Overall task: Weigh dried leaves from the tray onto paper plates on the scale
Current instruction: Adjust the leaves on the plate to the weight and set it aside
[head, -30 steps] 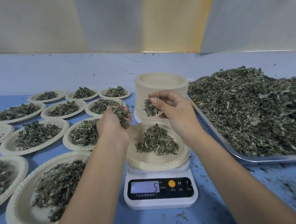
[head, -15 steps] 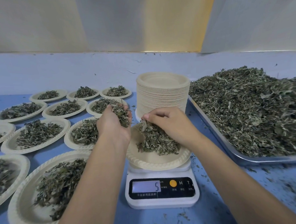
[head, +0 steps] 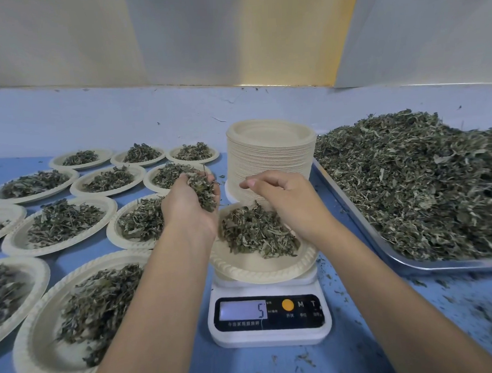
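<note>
Blue table (head: 244, 369): filled plates (head: 110, 206) left, stack (head: 269, 162) behind scale (head: 271, 333).

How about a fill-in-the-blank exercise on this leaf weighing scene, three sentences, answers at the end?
The display reads ____. The left hand grips dried leaves by the rim of the plate on the ____. The stack of empty plates stands left of the metal ____.
Missing words: 5; scale; tray.
</note>
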A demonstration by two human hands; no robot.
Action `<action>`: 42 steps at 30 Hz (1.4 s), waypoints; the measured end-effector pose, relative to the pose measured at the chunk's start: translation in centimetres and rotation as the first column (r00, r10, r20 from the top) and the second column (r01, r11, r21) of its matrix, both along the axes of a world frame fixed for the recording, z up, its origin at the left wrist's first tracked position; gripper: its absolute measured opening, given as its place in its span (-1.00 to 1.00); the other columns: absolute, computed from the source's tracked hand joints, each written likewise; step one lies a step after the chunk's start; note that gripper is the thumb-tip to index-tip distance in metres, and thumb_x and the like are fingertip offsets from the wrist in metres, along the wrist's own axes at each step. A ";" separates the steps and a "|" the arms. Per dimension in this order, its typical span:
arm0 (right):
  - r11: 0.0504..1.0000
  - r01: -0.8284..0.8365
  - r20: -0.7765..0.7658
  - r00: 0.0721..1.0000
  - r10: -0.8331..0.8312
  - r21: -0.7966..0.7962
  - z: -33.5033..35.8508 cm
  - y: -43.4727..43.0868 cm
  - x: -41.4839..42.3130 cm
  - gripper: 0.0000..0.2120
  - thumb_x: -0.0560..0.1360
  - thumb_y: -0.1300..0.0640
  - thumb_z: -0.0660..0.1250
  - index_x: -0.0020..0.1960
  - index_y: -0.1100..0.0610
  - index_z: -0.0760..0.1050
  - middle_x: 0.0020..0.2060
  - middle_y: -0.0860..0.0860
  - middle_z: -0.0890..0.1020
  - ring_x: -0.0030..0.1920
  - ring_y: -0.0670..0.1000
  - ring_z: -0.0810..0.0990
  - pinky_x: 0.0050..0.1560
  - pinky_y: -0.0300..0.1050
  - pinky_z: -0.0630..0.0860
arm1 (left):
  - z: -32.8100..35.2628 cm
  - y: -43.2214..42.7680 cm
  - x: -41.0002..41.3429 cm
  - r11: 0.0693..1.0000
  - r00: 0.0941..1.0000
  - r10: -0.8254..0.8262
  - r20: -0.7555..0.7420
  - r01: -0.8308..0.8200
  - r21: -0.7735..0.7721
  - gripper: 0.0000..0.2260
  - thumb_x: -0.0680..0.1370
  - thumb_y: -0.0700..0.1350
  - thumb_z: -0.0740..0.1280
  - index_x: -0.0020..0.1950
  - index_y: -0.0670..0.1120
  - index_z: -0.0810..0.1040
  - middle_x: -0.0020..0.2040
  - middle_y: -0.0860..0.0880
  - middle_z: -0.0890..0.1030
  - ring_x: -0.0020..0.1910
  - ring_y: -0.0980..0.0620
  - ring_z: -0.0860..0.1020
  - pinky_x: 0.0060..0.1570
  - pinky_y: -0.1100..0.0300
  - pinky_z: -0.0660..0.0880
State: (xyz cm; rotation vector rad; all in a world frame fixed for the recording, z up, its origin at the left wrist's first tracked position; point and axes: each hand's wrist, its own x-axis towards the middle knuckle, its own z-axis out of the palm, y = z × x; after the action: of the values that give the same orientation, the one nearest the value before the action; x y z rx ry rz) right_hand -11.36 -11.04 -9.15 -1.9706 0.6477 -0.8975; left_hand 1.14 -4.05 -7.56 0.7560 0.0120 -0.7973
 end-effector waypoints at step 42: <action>0.912 -0.056 0.463 0.873 -0.153 0.406 2.6 0.0 -0.8 -0.75 0.54 0.32 0.19 -0.06 0.12 0.62 -0.07 0.06 0.67 -0.18 -0.06 0.62 -0.25 -0.27 0.55 | 3.0 -0.9 -3.0 0.958 0.961 -0.275 -0.035 0.271 -0.089 -0.73 0.65 -0.20 0.07 -0.16 -0.23 0.46 -0.25 -0.08 0.54 -0.26 0.06 0.54 0.13 0.20 0.49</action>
State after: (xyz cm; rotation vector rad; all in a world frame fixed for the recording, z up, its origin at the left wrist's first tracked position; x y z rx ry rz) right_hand -12.12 -11.03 -6.55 -1.2855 0.5349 -1.1351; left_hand -1.91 -4.91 -4.56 0.6666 -0.0847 -1.0724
